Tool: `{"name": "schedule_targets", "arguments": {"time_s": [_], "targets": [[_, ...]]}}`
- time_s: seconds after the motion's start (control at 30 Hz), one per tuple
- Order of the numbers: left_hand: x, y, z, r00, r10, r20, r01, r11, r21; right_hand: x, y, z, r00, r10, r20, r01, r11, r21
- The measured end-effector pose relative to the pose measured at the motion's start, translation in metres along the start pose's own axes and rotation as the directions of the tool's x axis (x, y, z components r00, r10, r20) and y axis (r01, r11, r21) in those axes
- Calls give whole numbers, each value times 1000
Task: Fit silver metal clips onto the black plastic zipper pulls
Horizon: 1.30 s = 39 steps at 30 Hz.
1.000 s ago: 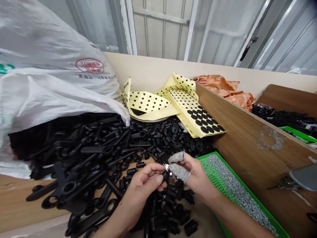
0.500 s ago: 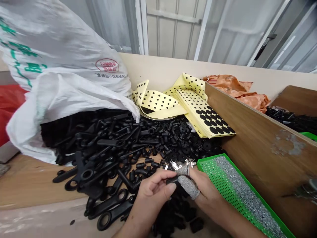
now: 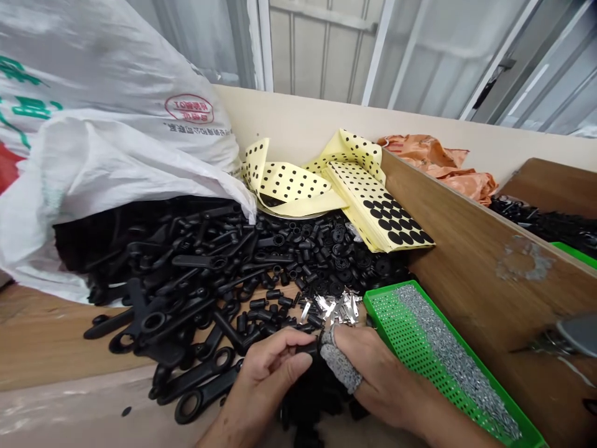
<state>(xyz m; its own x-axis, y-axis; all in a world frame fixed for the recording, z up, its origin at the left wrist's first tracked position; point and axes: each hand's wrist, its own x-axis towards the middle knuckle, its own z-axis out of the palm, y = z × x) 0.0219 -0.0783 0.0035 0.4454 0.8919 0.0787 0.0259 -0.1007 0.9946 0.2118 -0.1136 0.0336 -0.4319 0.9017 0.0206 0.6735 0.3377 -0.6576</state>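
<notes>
Between the fingers of my left hand [image 3: 270, 370] is a small black plastic part [image 3: 308, 350], pinched by thumb and forefinger. My right hand [image 3: 373, 373], with grey knit covers on thumb and finger, closes on the other end of that same part. Its exact shape is mostly hidden by the fingers. Just beyond the hands lies a small pile of shiny metal strips [image 3: 342, 307]. To their left spreads a heap of black crank-like handles [image 3: 200, 261], with short black cylinders [image 3: 265, 311] at its near side. More dark pieces [image 3: 308, 398] lie below my hands.
A green perforated tray [image 3: 389, 323] with many tiny metal pieces stands at right, beside a wooden divider [image 3: 466, 249]. Yellow sheets of black round stickers [image 3: 387, 211] lie behind. A white sack [image 3: 140, 149] spills handles at left. Orange bags [image 3: 433, 162] lie beyond the divider.
The view has shifted slightly, so the scene sits further left. My right hand has turned, its covered fingers more curled around the part. More of the metal strips now shows.
</notes>
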Motion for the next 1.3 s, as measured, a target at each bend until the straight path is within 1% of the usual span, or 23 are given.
{"name": "schedule_targets", "arguments": {"time_s": [0.07,0.13,0.2,0.27,0.3,0.33,0.37,0.4,0.47,0.5,0.57,0.63,0.7,0.77,0.9,0.97,1.03,1.1,1.13,1.2,1.3], "targets": [[-1,1,1,994,113,8,-114,990,78,-1,0,1,1000,2,-4,-2,999,42],[-3,2,1,974,221,39,-225,957,182,-2,1,5,999,35,-3,-34,993,115],[-4,2,0,941,333,66,-338,898,282,-3,4,12,993,117,-1,-114,967,228],[-6,2,-1,894,440,85,-440,826,351,-5,5,19,978,210,13,-201,914,353],[-6,2,-2,872,480,98,-480,796,370,-5,5,21,971,237,16,-224,890,397],[-6,2,-2,856,504,115,-507,776,375,-5,4,22,971,238,13,-222,881,417],[-6,2,-3,856,499,131,-510,776,371,-4,3,21,977,214,3,-196,891,409],[-5,2,-3,869,475,143,-492,793,359,-4,1,19,985,169,-12,-153,915,373],[-5,2,-4,913,382,142,-408,855,320,-3,-2,14,998,61,-26,-53,971,234],[-4,2,-4,936,325,132,-350,888,297,-3,-4,12,1000,23,-20,-20,989,149],[-4,1,-4,975,201,97,-218,946,239,-3,-4,10,1000,-8,-7,8,1000,-13],[-3,1,-3,996,46,79,-58,986,158,-4,-2,11,999,-31,11,32,990,-138],[-2,1,-2,991,-109,81,103,992,79,-3,1,14,998,-59,32,64,975,-214],[0,1,0,975,-202,88,201,979,21,-2,4,16,995,-81,50,91,960,-263],[3,1,4,959,-258,112,265,963,-47,-1,7,16,986,-146,79,165,917,-364],[3,3,5,955,-268,127,273,962,-26,-2,8,14,984,-161,78,179,915,-362],[2,6,5,972,-202,121,197,979,48,-3,6,12,990,-126,62,138,946,-293],[1,9,4,991,-65,116,45,986,163,-4,4,9,998,-54,37,60,980,-189],[0,9,4,993,14,118,-40,975,219,-5,2,8,999,-24,26,27,991,-131],[-2,9,3,980,155,128,-187,936,298,-6,-1,6,1000,4,-2,-4,1000,-8],[-4,5,2,939,312,148,-345,868,357,-6,-1,10,999,32,-36,-26,985,173]]}}
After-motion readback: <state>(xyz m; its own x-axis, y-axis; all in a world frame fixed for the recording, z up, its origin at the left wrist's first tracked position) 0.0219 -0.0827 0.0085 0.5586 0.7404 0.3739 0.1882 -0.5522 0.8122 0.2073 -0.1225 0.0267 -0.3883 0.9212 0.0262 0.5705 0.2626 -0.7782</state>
